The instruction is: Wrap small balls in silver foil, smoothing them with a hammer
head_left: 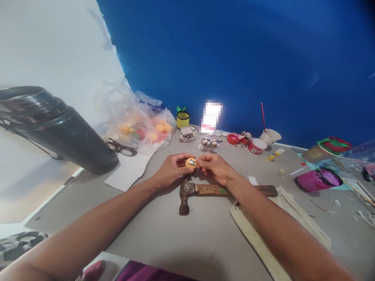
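Observation:
My left hand (171,170) is curled around a small orange ball (190,162) that has a silvery patch on its front. My right hand (216,168) pinches at the ball's right side with thumb and fingertips; I cannot make out anything small between them. Both hands hover just above a grey table (164,230). A rusty hammer (187,193) with a wooden handle lies right under them, head to the left. Two silver-covered balls (210,143) rest a little farther back.
A clear plastic bag (137,123) of orange and red balls lies at back left beside black scissors (121,148) and a large dark cylinder (55,128). A small box of pins (187,135), yellow cup (183,119), white cup (269,136), red lid and paper scraps line the back and right.

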### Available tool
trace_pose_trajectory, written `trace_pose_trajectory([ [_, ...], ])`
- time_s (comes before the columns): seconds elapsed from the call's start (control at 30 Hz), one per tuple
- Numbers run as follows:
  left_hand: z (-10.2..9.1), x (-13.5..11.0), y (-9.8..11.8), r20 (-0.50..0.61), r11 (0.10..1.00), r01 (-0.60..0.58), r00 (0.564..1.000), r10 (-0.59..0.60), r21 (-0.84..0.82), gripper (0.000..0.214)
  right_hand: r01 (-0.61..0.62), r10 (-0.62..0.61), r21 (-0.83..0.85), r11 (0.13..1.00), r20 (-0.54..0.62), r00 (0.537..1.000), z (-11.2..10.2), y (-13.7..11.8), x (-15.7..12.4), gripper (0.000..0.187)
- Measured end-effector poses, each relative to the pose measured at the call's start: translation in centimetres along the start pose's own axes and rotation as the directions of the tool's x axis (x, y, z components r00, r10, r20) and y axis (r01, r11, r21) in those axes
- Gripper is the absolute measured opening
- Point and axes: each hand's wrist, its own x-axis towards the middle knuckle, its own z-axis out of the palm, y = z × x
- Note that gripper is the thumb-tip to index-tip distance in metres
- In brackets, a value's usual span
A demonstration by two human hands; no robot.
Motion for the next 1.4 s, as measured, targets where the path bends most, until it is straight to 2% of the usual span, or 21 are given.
trace_pose_trajectory([
  [0.23,0.2,-0.2,-0.1,-0.025,1.0,0.0,1.0,0.0,-0.002,0.045,0.095,-0.101,-0.103,0.99,-0.058,0.993,0.5,0.3,-0.1,0.041],
  [0.37,0.3,-0.2,-0.2,0.0,1.0,-0.007,1.0,0.007,-0.017,0.043,0.107,-0.113,-0.144,0.984,-0.033,0.993,0.5,0.3,-0.1,0.042],
  [0.43,0.5,-0.1,-0.2,0.004,0.999,-0.005,1.0,0.005,-0.038,0.042,0.139,-0.142,-0.176,0.975,-0.001,0.99,0.2,-0.1,-0.1,0.041],
  [0.53,0.7,0.0,-0.2,-0.037,0.997,-0.008,0.999,0.005,-0.077,0.049,0.209,-0.233,-0.314,0.926,-0.04,0.972,-0.8,-1.6,-0.7,0.036],
  [0.57,0.7,0.0,-0.1,-0.049,0.996,-0.005,0.999,0.0,-0.093,0.051,0.221,-0.264,-0.395,0.891,-0.057,0.963,-1.1,-2.2,-1.1,0.035],
  [0.6,0.7,0.1,0.0,-0.054,0.994,0.001,0.999,-0.007,-0.113,0.051,0.224,-0.273,-0.508,0.832,-0.022,0.962,-1.3,-2.7,-1.6,0.032],
  [0.63,0.6,0.1,0.1,-0.052,0.991,0.008,0.999,-0.014,-0.13,0.05,0.219,-0.217,-0.626,0.748,0.08,0.973,-1.3,-3.1,-2.2,0.028],
  [0.7,0.2,0.3,0.4,-0.038,0.99,0.018,0.999,-0.023,-0.143,0.049,0.255,-0.033,-0.792,0.554,0.285,0.958,-1.0,-3.4,-3.3,0.02],
  [0.73,0.0,0.4,0.5,-0.034,0.991,0.015,0.999,-0.02,-0.136,0.05,0.29,0.019,-0.844,0.45,0.334,0.942,-0.6,-3.3,-3.8,0.025],
  [0.8,-0.6,0.6,0.8,-0.045,0.994,0.001,0.999,-0.006,-0.108,0.053,0.357,-0.001,-0.912,0.203,0.364,0.931,0.5,-2.5,-4.4,0.04],
  [0.83,-0.9,0.7,0.9,-0.059,0.996,-0.008,0.998,0.002,-0.092,0.054,0.375,-0.032,-0.92,0.113,0.374,0.927,1.0,-2.0,-4.5,0.04],
  [0.9,-1.4,0.9,1.0,-0.099,0.998,-0.032,0.995,0.027,-0.055,0.053,0.379,-0.021,-0.924,0.056,0.379,0.925,1.8,-1.3,-4.5,0.032],
  [1.0,-1.8,1.1,1.0,-0.168,0.997,-0.072,0.983,0.077,0.035,0.053,0.38,0.011,-0.924,0.032,0.381,0.925,2.0,-1.7,-4.7,0.014],
  [1.07,-1.9,1.2,1.0,-0.205,0.992,-0.096,0.972,0.111,0.082,0.052,0.375,-0.048,-0.926,-0.045,0.377,0.925,1.6,-2.8,-5.3,0.007],
  [1.1,-1.9,1.2,1.1,-0.21,0.99,-0.101,0.97,0.12,0.098,0.049,0.364,-0.127,-0.926,-0.098,0.374,0.919,1.4,-3.4,-5.6,0.007],
  [1.13,-1.8,1.2,1.1,-0.208,0.988,-0.105,0.97,0.126,0.112,0.046,0.331,-0.235,-0.929,-0.164,0.362,0.902,1.1,-4.0,-5.8,0.007],
  [1.17,-1.8,1.2,1.2,-0.198,0.986,-0.106,0.972,0.129,0.125,0.043,0.3,-0.362,-0.928,-0.219,0.363,0.859,0.8,-4.4,-6.0,0.007],
  [1.23,-1.6,1.1,1.3,-0.172,0.983,-0.101,0.977,0.127,0.155,0.04,0.229,-0.619,-0.937,-0.264,0.347,0.705,0.3,-4.6,-5.9,0.013],
  [1.3,-1.4,0.9,1.4,-0.15,0.982,-0.099,0.981,0.124,0.163,0.04,0.191,-0.755,-0.945,-0.265,0.326,0.569,0.1,-4.0,-5.3,0.017],
  [1.33,-1.3,0.8,1.4,-0.133,0.983,-0.097,0.984,0.119,0.156,0.04,0.176,-0.785,-0.949,-0.26,0.314,0.535,0.1,-3.6,-5.0,0.017],
  [1.4,-1.1,0.7,1.3,-0.098,0.987,-0.088,0.99,0.102,0.136,0.039,0.178,-0.77,-0.945,-0.275,0.327,0.548,0.1,-2.9,-4.4,0.014],
])
